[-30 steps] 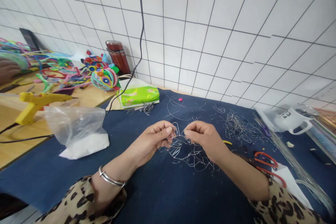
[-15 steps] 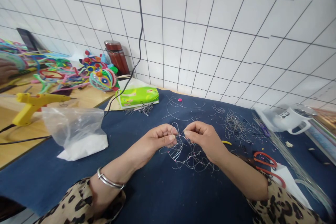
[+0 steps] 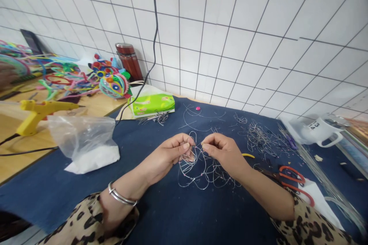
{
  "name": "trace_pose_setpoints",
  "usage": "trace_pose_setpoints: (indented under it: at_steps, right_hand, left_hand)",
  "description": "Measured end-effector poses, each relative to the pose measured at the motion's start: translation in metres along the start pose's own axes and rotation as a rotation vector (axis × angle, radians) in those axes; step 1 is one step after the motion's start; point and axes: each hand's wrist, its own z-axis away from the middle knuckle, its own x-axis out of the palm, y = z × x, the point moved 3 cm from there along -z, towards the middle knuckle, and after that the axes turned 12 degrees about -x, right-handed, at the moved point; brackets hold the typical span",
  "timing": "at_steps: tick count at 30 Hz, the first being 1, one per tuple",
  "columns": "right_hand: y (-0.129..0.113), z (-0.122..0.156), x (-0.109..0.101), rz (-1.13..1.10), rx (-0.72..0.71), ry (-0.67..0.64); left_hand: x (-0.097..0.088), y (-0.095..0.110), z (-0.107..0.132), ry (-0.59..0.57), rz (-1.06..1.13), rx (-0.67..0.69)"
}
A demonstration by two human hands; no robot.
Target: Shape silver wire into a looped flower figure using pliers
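Note:
My left hand [image 3: 174, 151] pinches a looped wire frame [image 3: 193, 178] between thumb and fingers. The frame is thin silvery wire, bent into several round loops with small pink spots at the joints. Opposite it, my right hand [image 3: 222, 151] has thumb and forefinger pressed together at the frame's upper right side, apparently on a wire end too fine to make out clearly. Under and behind my right hand, more bent wire loops [image 3: 222, 176] lie on the dark blue cloth [image 3: 161, 206].
Orange-handled scissors [image 3: 293, 176] and a tangle of wire [image 3: 260, 138] lie at right, near a white mug [image 3: 322, 132]. Leftward are a plastic bag [image 3: 92, 149], a yellow glue gun [image 3: 38, 113], a green tissue pack [image 3: 152, 105] and a brown flask [image 3: 129, 61]. A black cable [image 3: 155, 26] hangs down the wall.
The wire frame has turned in my left hand, and its round loops now hang open below the fingers. Both hands stay close together in nearly the same place.

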Motion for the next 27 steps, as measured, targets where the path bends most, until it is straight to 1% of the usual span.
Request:
trace_pose_setpoints:
  at_steps: [5, 11, 18, 27]
  right_hand:
    - [0.0001, 0.0, -0.0004, 0.015, 0.005, 0.002]
    - [0.0001, 0.0002, -0.001, 0.001, 0.005, 0.003]
    - [0.0009, 0.0007, -0.0014, -0.009, 0.014, 0.011]
    - [0.0043, -0.0004, -0.0016, -0.087, 0.06, 0.017]
  left_hand:
    - [0.0, -0.0015, -0.0015, -0.03, 0.066, 0.031]
    - [-0.0001, -0.001, -0.0013, -0.067, 0.039, 0.002]
    - [-0.0048, 0.0007, -0.0009, -0.012, -0.015, -0.04]
    - [-0.0027, 0.0033, 0.001, 0.018, -0.066, -0.044]
